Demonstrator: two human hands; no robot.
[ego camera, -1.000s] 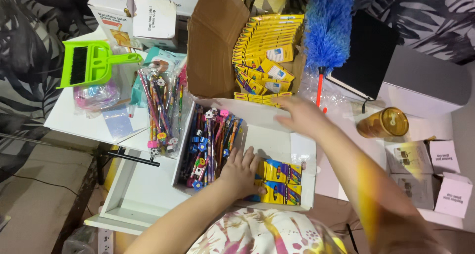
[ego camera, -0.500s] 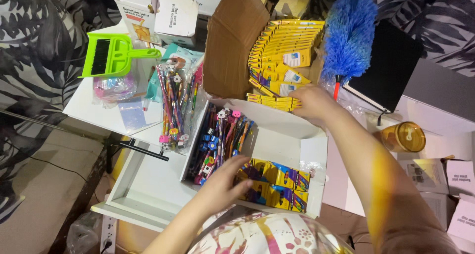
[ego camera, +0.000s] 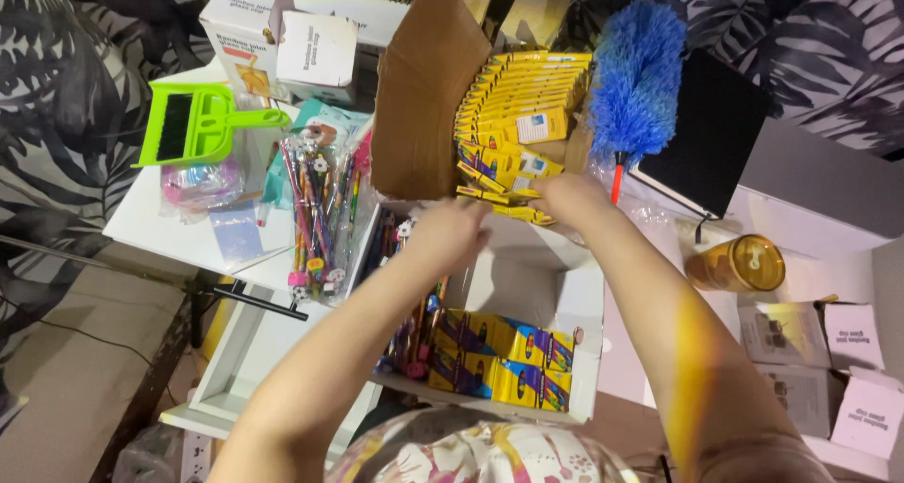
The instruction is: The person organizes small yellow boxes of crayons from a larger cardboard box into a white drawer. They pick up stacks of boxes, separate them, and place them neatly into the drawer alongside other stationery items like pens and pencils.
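Note:
An open cardboard box (ego camera: 424, 97) lies on its side, packed with several flat yellow boxes (ego camera: 518, 92). My right hand (ego camera: 570, 201) is at the box's lower edge, fingers closed on a thin yellow box (ego camera: 523, 215). My left hand (ego camera: 452, 233) meets it from the left, fingers curled at the same yellow box's other end. Below my hands is a white tray-like box (ego camera: 586, 285). It holds colourful topped pencils (ego camera: 410, 328) on its left side and yellow-and-purple crayon packs (ego camera: 499, 362) at its near side.
A clear bag of pencils (ego camera: 315, 210) and a green dustpan with brush (ego camera: 198, 120) lie at the left, with white cartons (ego camera: 282, 40) behind. A blue duster (ego camera: 636, 78), black notebook (ego camera: 706, 135), amber lidded cup (ego camera: 739, 262) and small cartons (ego camera: 810, 351) sit at the right.
My left hand has risen from the crayon packs in the white box to the mouth of the cardboard box, beside my right hand. The view has shifted slightly.

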